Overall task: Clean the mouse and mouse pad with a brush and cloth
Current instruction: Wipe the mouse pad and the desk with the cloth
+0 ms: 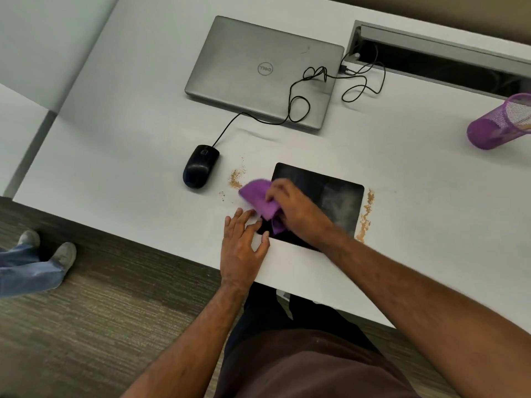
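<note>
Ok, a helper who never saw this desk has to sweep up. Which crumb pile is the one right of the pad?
Start at the closed silver laptop and come toward the desk's near edge to the black mouse pad. The crumb line runs along its right edge, long and narrow, unlike the scattered crumbs beside the purple cloth.

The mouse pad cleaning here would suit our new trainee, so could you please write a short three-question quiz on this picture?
1. True or false: the right hand holds the purple cloth on the mouse pad.
2. Where does the mouse lie?
A. on the mouse pad
B. on the desk, left of the mouse pad
C. on the closed laptop
3. Fill in: brown crumbs lie along the pad's right edge, and more lie between the pad and the ____.

Key: 1 true; 2 B; 3 mouse.
</note>
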Demonstrator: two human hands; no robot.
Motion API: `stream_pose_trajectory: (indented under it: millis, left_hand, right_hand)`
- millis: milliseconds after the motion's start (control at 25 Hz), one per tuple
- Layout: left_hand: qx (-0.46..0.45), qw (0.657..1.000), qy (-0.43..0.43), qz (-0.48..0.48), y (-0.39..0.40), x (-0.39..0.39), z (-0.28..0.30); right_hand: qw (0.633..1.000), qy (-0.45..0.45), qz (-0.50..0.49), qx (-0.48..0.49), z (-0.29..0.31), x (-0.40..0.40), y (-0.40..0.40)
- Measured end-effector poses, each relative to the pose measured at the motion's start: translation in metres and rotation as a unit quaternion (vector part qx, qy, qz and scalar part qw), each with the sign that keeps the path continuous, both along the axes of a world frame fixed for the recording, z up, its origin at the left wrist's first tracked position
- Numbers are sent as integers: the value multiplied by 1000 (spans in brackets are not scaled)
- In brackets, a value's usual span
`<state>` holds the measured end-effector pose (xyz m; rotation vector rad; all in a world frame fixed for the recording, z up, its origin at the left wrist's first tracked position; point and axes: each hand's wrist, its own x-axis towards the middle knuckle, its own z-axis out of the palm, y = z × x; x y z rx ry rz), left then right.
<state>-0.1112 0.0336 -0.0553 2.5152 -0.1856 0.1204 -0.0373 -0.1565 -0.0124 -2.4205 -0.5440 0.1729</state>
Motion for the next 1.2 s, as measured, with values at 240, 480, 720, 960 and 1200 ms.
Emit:
stream_pose_trajectory:
  millis: [240, 480, 720, 960, 1200]
  left_hand:
    - [-10, 1000, -3, -1, 0, 0, -1]
    - [2, 1000, 7, -2, 0, 0, 0]
    - [-18, 1000, 6, 6, -1, -1, 3]
    - [-9, 1000, 10, -1, -2, 1, 3]
    - [-6, 1000, 9, -1, -1, 0, 4]
  right_hand:
    - [996, -27, -82, -1, -3, 26, -2]
    - [996, -57, 57, -22, -1, -15, 0]
    - [993, -32, -112, -26, -5, 64, -29]
    - [997, -59, -37, -22, -10, -12, -21]
    - [997, -28, -70, -20, -7, 18, -41]
